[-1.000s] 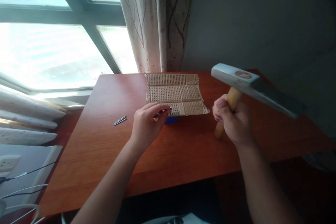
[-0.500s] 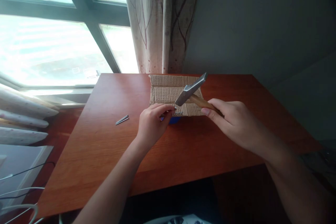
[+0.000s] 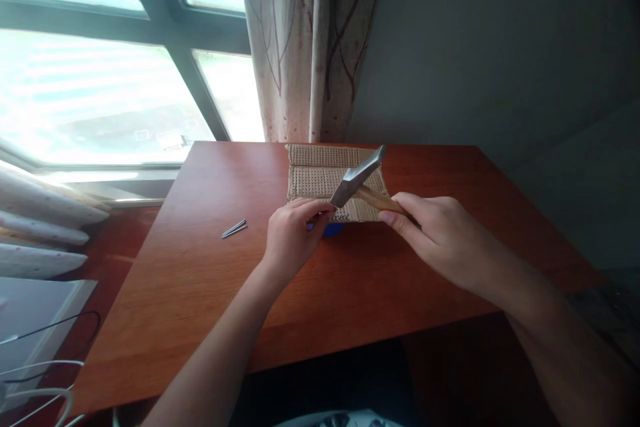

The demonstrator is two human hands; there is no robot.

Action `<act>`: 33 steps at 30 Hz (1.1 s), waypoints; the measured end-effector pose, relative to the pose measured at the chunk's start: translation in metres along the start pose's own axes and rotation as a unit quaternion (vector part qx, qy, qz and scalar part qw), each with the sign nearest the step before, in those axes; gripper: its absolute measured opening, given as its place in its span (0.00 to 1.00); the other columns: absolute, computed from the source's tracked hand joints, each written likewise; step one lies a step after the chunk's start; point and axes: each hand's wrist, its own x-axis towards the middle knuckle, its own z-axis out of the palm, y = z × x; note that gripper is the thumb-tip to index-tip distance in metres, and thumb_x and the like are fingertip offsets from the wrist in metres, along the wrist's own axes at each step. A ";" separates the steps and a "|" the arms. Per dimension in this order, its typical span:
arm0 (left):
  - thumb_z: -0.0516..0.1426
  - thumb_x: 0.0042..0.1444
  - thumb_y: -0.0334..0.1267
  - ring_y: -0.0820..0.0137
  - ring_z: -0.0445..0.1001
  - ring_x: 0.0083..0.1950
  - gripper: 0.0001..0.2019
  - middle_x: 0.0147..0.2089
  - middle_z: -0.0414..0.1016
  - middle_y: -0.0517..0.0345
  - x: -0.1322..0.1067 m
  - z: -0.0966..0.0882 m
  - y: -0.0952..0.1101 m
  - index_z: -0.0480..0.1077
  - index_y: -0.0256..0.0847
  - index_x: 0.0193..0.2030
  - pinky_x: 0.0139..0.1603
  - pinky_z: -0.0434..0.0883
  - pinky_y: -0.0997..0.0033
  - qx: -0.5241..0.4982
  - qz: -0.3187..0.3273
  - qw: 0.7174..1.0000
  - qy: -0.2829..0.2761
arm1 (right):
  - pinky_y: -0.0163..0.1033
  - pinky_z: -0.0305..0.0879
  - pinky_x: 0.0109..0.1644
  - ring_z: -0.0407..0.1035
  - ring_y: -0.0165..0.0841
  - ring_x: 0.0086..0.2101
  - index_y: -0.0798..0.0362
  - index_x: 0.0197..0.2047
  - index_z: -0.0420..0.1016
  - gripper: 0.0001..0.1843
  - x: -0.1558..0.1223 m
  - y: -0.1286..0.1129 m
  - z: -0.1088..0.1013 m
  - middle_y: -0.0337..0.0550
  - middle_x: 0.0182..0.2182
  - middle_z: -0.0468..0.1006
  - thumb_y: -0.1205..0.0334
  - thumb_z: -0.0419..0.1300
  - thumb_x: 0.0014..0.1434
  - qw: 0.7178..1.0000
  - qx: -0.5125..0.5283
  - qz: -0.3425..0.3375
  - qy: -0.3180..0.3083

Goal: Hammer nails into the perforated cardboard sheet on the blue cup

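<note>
My right hand [image 3: 435, 230] is wrapped round the wooden handle of a hammer [image 3: 361, 177]. Its metal head tilts across the cardboard, the lower end right at the fingertips of my left hand [image 3: 295, 230]. Thumb and forefinger of that hand are pinched together over the near edge of the cardboard; what is between them is too small and covered to make out. The piece of cardboard [image 3: 315, 180] is dotted with rows of small holes, and some dark marks show near its front edge. Beneath it sits a blue object [image 3: 334, 229], mostly hidden.
Several loose nails [image 3: 234, 228] lie on the brown wooden table [image 3: 200, 300], left of my left hand. A window [image 3: 90, 93] and a patterned curtain [image 3: 280, 47] stand behind the table. Cables [image 3: 45, 363] hang at the lower left, beyond the table's edge.
The hammer head has come down a little and to the left, closer to my left fingertips. My left hand keeps its pinch at nearly the same place.
</note>
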 end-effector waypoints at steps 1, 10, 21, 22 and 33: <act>0.59 0.60 0.34 0.71 0.76 0.31 0.06 0.35 0.82 0.57 0.000 0.000 0.000 0.79 0.42 0.37 0.30 0.72 0.74 0.000 0.000 1.000 0.000 | 0.37 0.50 0.26 0.61 0.28 0.20 0.49 0.27 0.60 0.19 0.000 0.000 0.000 0.34 0.19 0.67 0.52 0.54 0.69 1.000 0.001 -0.002 0.000; 0.59 0.59 0.34 0.70 0.77 0.32 0.06 0.35 0.82 0.56 0.000 -0.001 0.000 0.79 0.42 0.37 0.30 0.72 0.75 0.011 0.000 1.000 -0.010 | 0.37 0.52 0.27 0.65 0.30 0.23 0.49 0.29 0.63 0.17 0.001 0.002 0.008 0.37 0.22 0.73 0.52 0.53 0.69 1.000 -0.009 0.023 -0.014; 0.59 0.59 0.32 0.71 0.76 0.32 0.06 0.36 0.82 0.56 0.001 -0.001 -0.002 0.79 0.42 0.37 0.31 0.71 0.74 0.017 -0.004 1.000 -0.021 | 0.37 0.52 0.27 0.67 0.31 0.23 0.49 0.30 0.65 0.17 0.001 0.001 0.010 0.38 0.23 0.74 0.51 0.52 0.69 0.999 -0.008 0.027 -0.021; 0.59 0.59 0.32 0.71 0.76 0.32 0.06 0.36 0.82 0.56 0.001 -0.001 -0.002 0.79 0.42 0.37 0.31 0.71 0.74 0.016 -0.004 1.000 -0.023 | 0.37 0.52 0.27 0.66 0.30 0.23 0.49 0.29 0.64 0.18 0.001 0.001 0.010 0.38 0.23 0.74 0.51 0.53 0.69 1.000 -0.007 0.025 -0.014; 0.60 0.58 0.32 0.70 0.75 0.32 0.05 0.34 0.80 0.58 0.002 -0.002 -0.003 0.79 0.43 0.37 0.32 0.70 0.73 0.037 0.004 0.998 -0.047 | 0.37 0.53 0.28 0.69 0.32 0.25 0.50 0.30 0.65 0.18 0.004 0.006 0.017 0.40 0.25 0.75 0.50 0.51 0.70 0.998 -0.020 0.043 -0.040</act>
